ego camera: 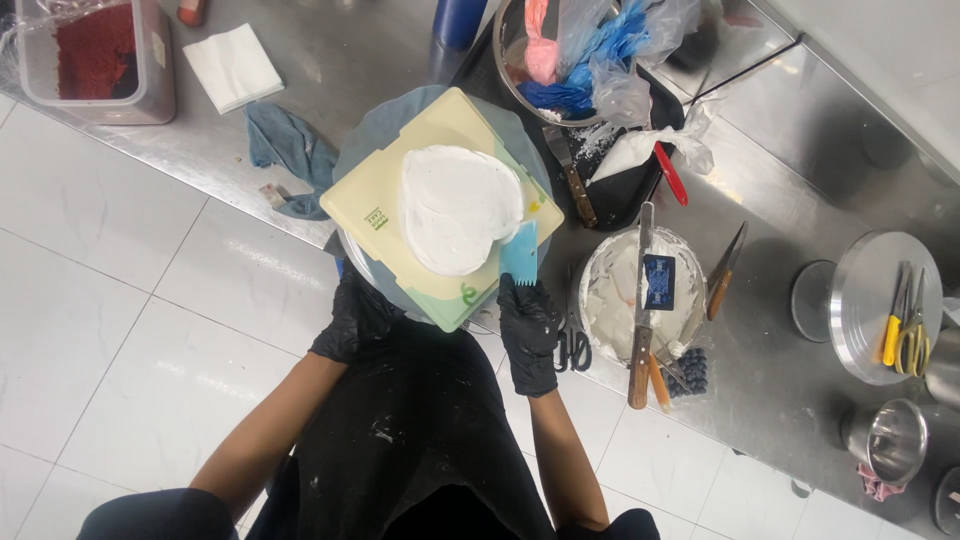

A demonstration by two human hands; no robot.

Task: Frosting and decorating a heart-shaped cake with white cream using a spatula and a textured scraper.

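A heart-shaped cake [455, 205] covered in white frosting sits on a cream square board [375, 195] atop a grey turntable [385, 120]. My right hand [528, 335], in a black glove, holds a blue comb scraper [519, 257] upright against the cake's near right side. My left hand [352, 320], also in a black glove, grips the near edge of the turntable under the board.
On the steel counter [780, 340] stand a bowl of white frosting [615, 295] with a spatula [642, 310] across it, a black tray [630, 175], a bowl of piping bags [580, 50], a blue cloth [290, 150], a red-crumb container [95, 55] and a second turntable with scissors [885, 305].
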